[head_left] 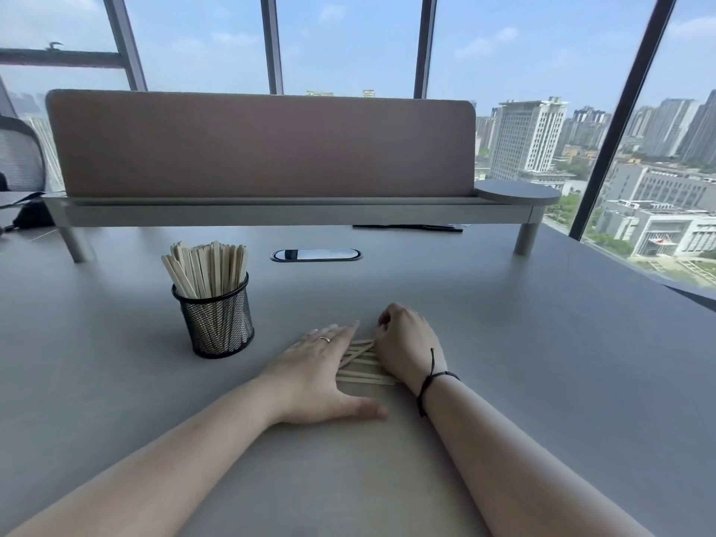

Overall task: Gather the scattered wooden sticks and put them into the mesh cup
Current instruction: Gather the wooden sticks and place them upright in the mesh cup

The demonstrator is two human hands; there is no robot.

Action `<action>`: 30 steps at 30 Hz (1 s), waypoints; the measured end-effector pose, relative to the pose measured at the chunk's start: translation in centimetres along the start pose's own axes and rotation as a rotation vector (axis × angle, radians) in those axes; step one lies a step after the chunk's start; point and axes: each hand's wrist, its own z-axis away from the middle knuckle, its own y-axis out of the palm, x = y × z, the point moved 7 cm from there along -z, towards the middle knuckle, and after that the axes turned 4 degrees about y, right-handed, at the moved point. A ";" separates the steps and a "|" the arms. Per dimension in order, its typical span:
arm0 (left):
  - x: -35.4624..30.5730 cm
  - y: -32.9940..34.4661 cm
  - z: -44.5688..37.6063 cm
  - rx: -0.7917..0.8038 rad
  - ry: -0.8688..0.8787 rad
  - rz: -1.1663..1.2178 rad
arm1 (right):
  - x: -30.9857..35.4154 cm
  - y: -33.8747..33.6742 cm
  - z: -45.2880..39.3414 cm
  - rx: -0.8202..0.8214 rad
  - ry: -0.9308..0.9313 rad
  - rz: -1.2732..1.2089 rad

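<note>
A black mesh cup stands upright on the grey desk, left of centre, packed with several wooden sticks that rise above its rim. Just right of it, a small heap of loose wooden sticks lies crossed on the desk between my two hands. My left hand lies flat with straight fingers against the heap's left side, thumb spread toward me. My right hand curls over the heap's right side, fingertips bent down onto the sticks; its palm hides part of the heap.
A padded divider panel on a raised shelf crosses the back of the grey desk. An oval cable port sits behind the cup. A mesh chair and a dark bag stand at far left. Windows lie beyond.
</note>
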 end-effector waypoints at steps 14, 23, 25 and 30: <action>1.8 -0.8 -0.5 -0.241 0.010 0.268 | 1.1 -0.3 1.3 0.150 -0.115 -0.360; 1.5 -1.9 0.1 -0.308 0.027 0.269 | -0.2 -0.1 1.2 0.289 0.156 -1.055; 1.2 -1.6 -0.1 -0.288 0.037 0.226 | -0.4 -0.2 1.0 0.284 0.196 -1.123; 0.6 -0.8 -0.5 -0.208 0.027 0.108 | -0.3 -0.4 1.0 0.254 0.205 -1.107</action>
